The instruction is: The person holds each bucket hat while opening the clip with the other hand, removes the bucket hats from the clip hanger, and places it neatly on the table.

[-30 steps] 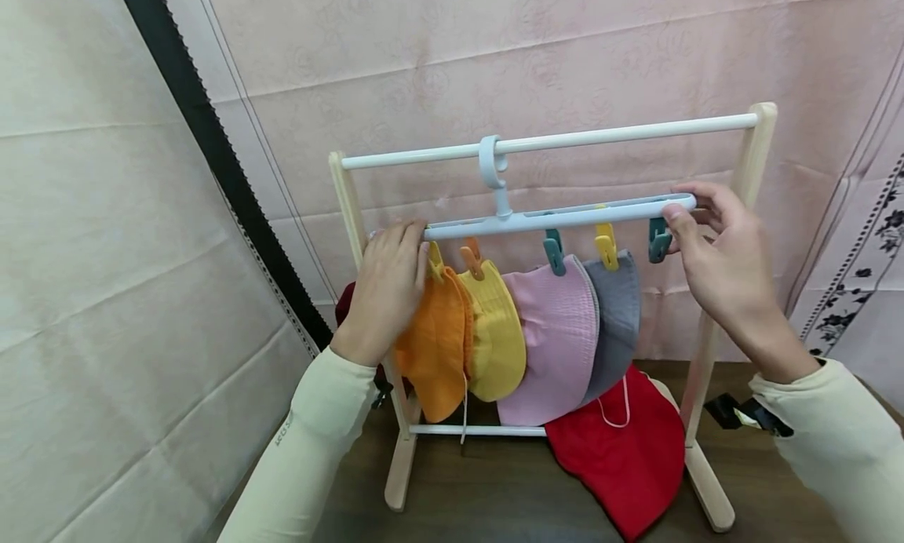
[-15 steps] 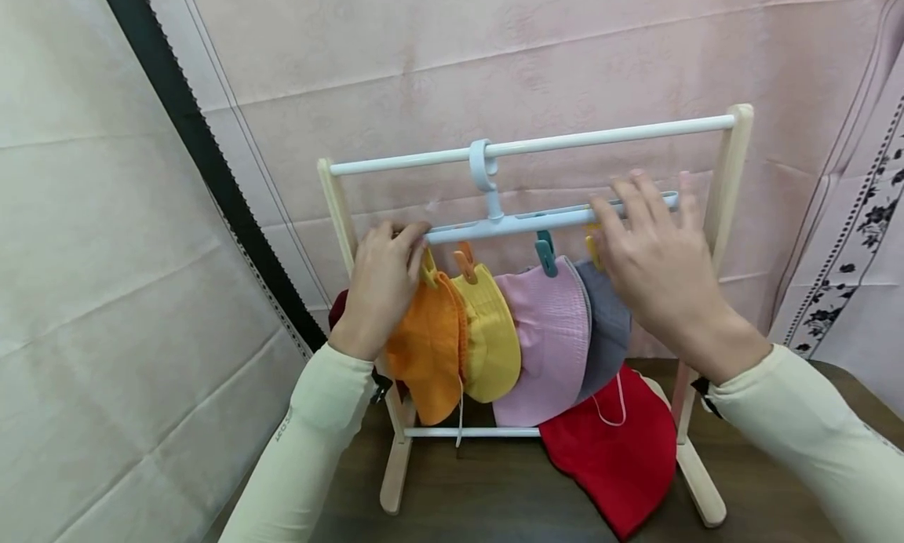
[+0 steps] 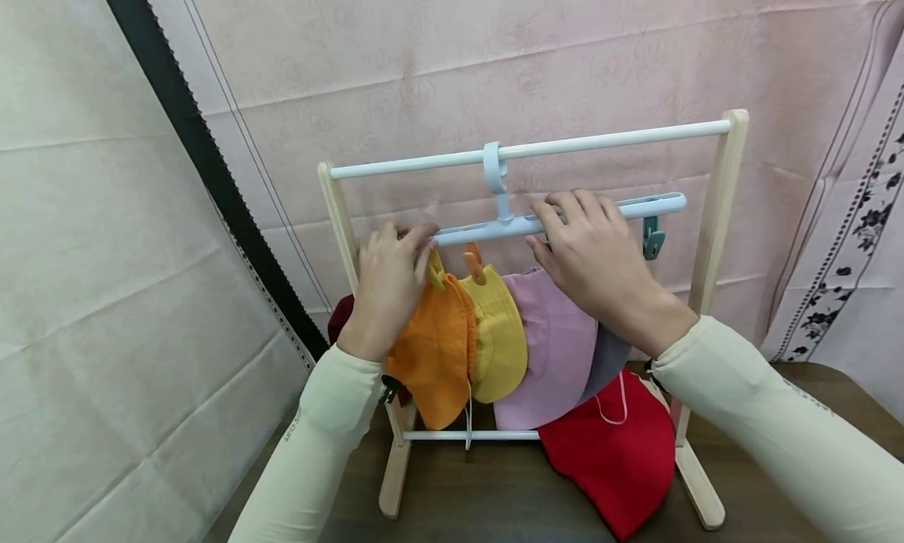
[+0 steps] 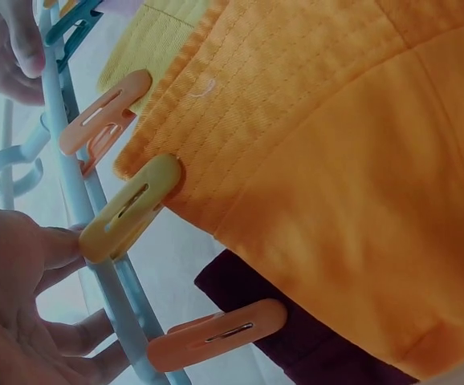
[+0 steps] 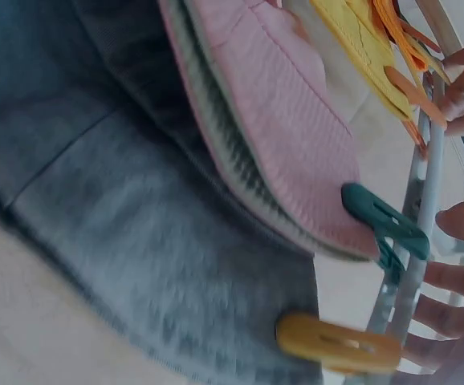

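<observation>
A light blue clip hanger (image 3: pixel 653 205) hooks over the top rail of a small drying rack (image 3: pixel 593 141). My left hand (image 3: pixel 387 288) holds the hanger's left end, its thumb by a yellow peg (image 4: pixel 132 210). Just right of the hook, my right hand (image 3: pixel 593 260) grips the hanger with its fingers over the bar, close to a teal peg (image 5: pixel 384 220). Pegged below hang an orange hat (image 3: pixel 431 355), a yellow hat (image 3: pixel 497 339), a pink hat (image 3: pixel 544 355) and a blue-grey hat (image 5: pixel 160 249). A dark maroon cloth (image 4: pixel 268 309) hangs from an orange peg (image 4: pixel 216 334), mostly hidden in the head view.
A red hat (image 3: pixel 617 457) with a white string lies at the rack's lower right, over the lower rail (image 3: pixel 487 435). Another teal peg (image 3: pixel 653 238) hangs at the hanger's right end. Pale cloth (image 3: pixel 424 49) stands behind the wooden table (image 3: pixel 508 496).
My right hand has left the hanger's right end and moved left along it to near the hook. The hanger has shifted slightly right on the rail in the last half second.
</observation>
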